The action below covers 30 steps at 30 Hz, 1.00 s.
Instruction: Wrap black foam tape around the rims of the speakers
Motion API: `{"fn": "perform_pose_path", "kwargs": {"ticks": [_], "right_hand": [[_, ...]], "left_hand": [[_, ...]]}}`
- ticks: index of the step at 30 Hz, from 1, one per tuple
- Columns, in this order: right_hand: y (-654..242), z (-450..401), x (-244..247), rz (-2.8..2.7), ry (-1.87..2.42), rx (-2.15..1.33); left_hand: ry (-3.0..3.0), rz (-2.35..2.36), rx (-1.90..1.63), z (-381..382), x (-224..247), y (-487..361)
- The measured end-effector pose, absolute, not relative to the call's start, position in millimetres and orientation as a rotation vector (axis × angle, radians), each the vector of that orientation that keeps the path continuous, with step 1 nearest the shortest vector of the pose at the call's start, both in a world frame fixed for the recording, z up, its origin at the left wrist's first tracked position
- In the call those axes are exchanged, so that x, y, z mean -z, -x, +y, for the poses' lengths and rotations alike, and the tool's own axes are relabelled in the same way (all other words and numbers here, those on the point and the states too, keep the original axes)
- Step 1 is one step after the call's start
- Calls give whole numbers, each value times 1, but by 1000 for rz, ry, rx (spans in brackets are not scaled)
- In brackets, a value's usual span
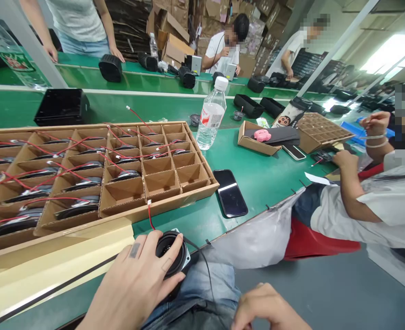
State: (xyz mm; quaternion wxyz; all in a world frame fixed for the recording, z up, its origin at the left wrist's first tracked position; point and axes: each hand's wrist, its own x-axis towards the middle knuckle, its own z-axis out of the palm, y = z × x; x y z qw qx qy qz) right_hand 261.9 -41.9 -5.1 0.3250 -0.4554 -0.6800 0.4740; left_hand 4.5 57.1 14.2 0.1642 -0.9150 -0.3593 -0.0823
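Observation:
A round black speaker (171, 250) with a metal frame lies at the table's front edge, its red wire with a white plug standing up behind it. My left hand (142, 268) grips this speaker, fingers across its top and thumb at its near side. Low at the bottom edge, over my lap, is my right hand (266, 307) with its fingers curled; whether anything is in them is hidden. A black cable runs from beside the speaker down past my lap. Left of the speaker, a divided cardboard box (175, 195) holds several speakers with red wires.
Behind the box's right corner stands a water bottle (212, 114). A black phone (232, 193) lies right of the box. Farther right are a small carton (257, 144) with a pink item and a seated person. Black housings line the green conveyor, with people beyond.

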Motion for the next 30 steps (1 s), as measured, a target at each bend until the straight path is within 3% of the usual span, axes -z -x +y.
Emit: {"fn": "perform_pose_path", "kwargs": {"ticks": [2, 6, 12, 18, 24, 30], "right_hand": [[-269, -36, 11, -1484, 1151, -1454], [-272, -16, 27, -942, 672, -1861], [-250, 29, 23, -844, 153, -1592], [-239, 58, 32, -821, -338, -1682], [-264, 73, 24, -911, -45, -1818], [-304, 66, -2, -1178, 460, -1868]], "left_hand": [[2585, -1043, 214, 53, -15, -10], [2560, -1016, 245, 54, -16, -18], [2803, -843, 163, 73, -13, 0], [2948, -1150, -298, 84, -26, 2], [2928, -1500, -492, 83, -43, -5], [2950, -1493, -515, 84, -39, 0]]}}
